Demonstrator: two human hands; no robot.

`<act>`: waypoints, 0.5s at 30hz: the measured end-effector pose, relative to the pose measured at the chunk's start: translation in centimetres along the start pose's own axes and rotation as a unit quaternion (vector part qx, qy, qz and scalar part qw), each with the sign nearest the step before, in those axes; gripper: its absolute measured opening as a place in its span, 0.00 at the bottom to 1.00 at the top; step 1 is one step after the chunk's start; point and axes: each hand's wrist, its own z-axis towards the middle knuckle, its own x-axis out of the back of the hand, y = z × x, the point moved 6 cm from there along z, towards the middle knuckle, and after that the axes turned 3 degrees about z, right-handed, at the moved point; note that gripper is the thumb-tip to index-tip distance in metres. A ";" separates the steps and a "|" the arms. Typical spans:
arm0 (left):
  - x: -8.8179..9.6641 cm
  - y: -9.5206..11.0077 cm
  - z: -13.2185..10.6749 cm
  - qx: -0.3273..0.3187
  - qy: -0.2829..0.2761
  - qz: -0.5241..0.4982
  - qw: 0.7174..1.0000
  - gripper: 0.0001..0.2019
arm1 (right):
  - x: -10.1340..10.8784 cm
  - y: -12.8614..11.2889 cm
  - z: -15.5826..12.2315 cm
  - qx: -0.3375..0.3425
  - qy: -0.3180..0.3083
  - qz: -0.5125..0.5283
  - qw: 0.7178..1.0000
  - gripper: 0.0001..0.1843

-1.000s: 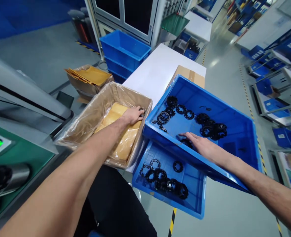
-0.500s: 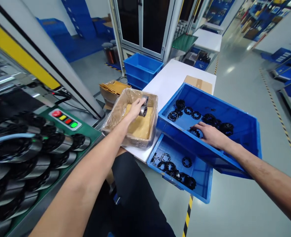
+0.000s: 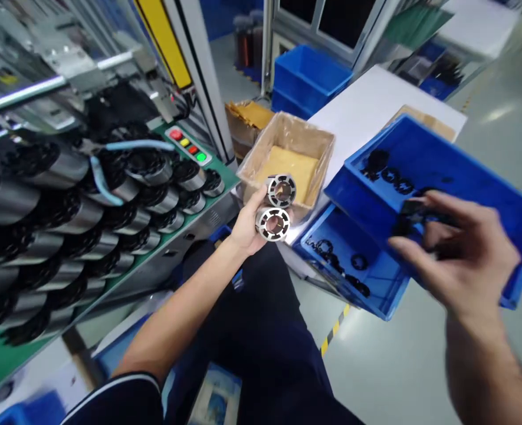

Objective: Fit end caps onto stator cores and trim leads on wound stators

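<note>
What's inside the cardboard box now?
A tan paper sheet lies in the cardboard box, within clear plastic lining. Two metal cores in the left hand cover its near edge.

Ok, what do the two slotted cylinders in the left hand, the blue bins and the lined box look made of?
The slotted cylinders: bare metal, probably steel, by the grey sheen. The blue bins: moulded plastic, uniform colour, slight gloss. The lined box: brown cardboard under a thin clear plastic liner that crinkles and glints at the rim.
</note>
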 end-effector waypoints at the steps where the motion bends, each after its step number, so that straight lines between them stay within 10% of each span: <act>1: 0.7 -0.8 -1.9 0.011 0.013 -0.019 1.000 0.27 | -2.7 -2.2 -1.0 0.017 -0.036 0.017 0.999 0.41; 8: 7.6 -6.6 -13.5 0.103 0.141 -0.010 0.985 0.32 | -17.9 -8.7 -6.2 0.001 -0.160 0.152 0.975 0.35; 15: 8.2 -3.1 -21.5 -0.210 0.195 0.093 0.953 0.29 | -22.3 -13.6 -6.6 0.028 -0.208 0.288 0.934 0.35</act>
